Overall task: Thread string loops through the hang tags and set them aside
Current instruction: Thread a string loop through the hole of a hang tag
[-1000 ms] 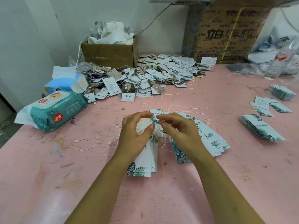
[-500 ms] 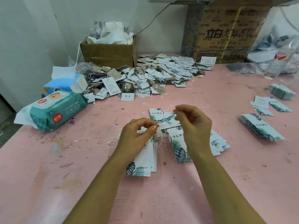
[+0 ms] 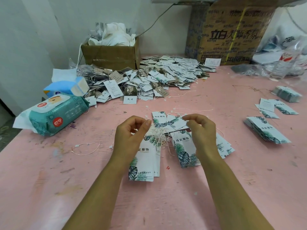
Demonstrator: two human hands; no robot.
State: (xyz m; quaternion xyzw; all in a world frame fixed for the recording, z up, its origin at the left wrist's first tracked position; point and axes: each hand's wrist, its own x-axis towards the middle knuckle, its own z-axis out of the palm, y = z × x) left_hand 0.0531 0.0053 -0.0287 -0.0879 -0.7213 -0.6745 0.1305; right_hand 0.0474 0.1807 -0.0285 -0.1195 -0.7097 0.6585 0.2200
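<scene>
Pinches a tangle of string loops [image 3: 158,134] with the left hand [image 3: 131,136], at the top of a stack of leaf-print hang tags [image 3: 143,165] on the pink table [image 3: 49,183]. Curls the right hand [image 3: 203,133] just beside, over fanned tags [image 3: 183,151]; cannot tell whether holding a string.

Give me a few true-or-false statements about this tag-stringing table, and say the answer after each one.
1. The left hand pinches a bunch of strings at the top of a stack of hang tags. True.
2. The wet wipes pack lies on the right of the table. False: the wet wipes pack lies at the left, near the table's edge.
3. A big pile of tags spreads in front of the small cardboard box. True.
4. The small cardboard box is empty. False: crumpled white material sticks out of it.
</scene>
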